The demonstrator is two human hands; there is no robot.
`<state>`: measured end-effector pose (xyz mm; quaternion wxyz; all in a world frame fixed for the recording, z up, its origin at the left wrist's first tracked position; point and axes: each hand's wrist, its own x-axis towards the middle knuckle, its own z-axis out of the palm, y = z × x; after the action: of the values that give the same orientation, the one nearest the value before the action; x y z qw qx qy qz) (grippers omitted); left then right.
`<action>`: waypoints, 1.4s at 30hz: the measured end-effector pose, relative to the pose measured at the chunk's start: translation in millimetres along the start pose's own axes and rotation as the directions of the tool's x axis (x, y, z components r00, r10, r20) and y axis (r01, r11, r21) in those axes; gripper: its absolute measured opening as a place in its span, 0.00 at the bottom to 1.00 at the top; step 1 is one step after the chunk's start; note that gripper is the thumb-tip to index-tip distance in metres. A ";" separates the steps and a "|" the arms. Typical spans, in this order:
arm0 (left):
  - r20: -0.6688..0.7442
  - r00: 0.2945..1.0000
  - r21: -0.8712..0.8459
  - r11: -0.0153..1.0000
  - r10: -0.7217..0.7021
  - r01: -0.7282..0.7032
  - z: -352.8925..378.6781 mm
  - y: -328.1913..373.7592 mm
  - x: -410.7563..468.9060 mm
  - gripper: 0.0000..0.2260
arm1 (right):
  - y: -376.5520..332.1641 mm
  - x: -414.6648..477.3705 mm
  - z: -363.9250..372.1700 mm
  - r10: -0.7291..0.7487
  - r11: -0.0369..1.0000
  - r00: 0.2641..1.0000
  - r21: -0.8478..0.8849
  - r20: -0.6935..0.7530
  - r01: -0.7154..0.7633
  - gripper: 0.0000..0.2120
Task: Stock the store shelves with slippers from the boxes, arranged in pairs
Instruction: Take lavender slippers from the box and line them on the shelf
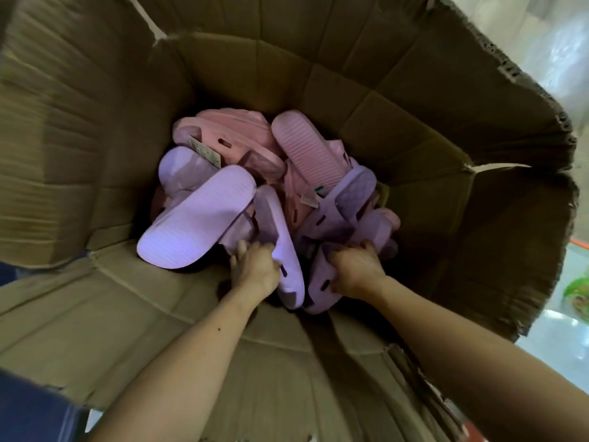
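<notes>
A deep cardboard box (414,129) holds a heap of purple and pink slippers at its bottom. My left hand (253,269) grips a purple slipper (280,237) at the near side of the heap. Beside it, my right hand (357,269) grips another purple slipper (318,282) by its strap. A purple slipper (197,218) lies sole up to the left. A pink slipper (302,148) lies sole up at the back, next to other pink slippers (242,129). Both forearms reach down into the box.
The box's creased walls and open flaps (79,314) surround my arms on all sides. A pale floor (561,339) with a green object (578,291) shows beyond the right rim. Blue cloth (28,409) sits at the lower left corner.
</notes>
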<state>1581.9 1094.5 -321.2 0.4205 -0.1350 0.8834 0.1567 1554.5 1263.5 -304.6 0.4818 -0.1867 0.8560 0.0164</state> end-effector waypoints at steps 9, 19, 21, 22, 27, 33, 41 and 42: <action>-0.236 0.931 -0.011 0.957 0.280 -0.291 -56.4 -32.7 -49.4 0.11 | 3.3 -77.2 -9.7 -0.084 0.995 0.989 0.037 -0.122 0.089 0.07; -0.373 0.784 0.052 0.854 0.497 -0.517 -143.5 -53.9 -145.5 0.06 | -55.9 -194.4 -43.1 0.085 0.944 0.926 0.328 -0.369 0.044 0.20; -0.405 0.793 0.003 0.868 0.455 -0.497 -158.5 -65.1 -173.0 0.07 | -73.9 -213.1 -60.4 0.083 0.949 0.914 0.313 -0.396 0.050 0.22; -0.441 0.791 -0.029 0.874 0.424 -0.484 -166.2 -71.6 -186.8 0.09 | -81.4 -222.4 -68.4 0.081 0.952 0.899 0.299 -0.430 0.058 0.22; -0.533 0.791 -0.149 0.887 0.301 -0.438 -199.2 -99.5 -255.8 0.12 | -104.2 -274.2 -105.6 0.121 0.957 0.850 0.287 -0.513 0.037 0.19; -0.572 0.748 -0.071 0.888 0.337 -0.454 -242.6 -103.0 -313.4 0.13 | -137.4 -306.9 -127.0 0.226 0.907 0.852 0.421 -0.472 -0.007 0.12; -0.605 0.561 0.164 0.778 0.565 -0.607 -284.9 -105.7 -386.0 0.08 | -207.1 -342.6 -166.1 0.044 0.880 0.912 0.447 -0.408 0.158 0.12; -0.621 0.539 0.158 0.765 0.568 -0.624 -289.9 -105.4 -394.2 0.08 | -211.4 -347.2 -170.8 0.022 0.890 0.915 0.425 -0.404 0.166 0.13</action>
<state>1658.2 927.0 144.3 0.0106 0.1117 0.9559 0.2713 1647.4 1137.0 107.4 0.3279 -0.1017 0.9083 -0.2391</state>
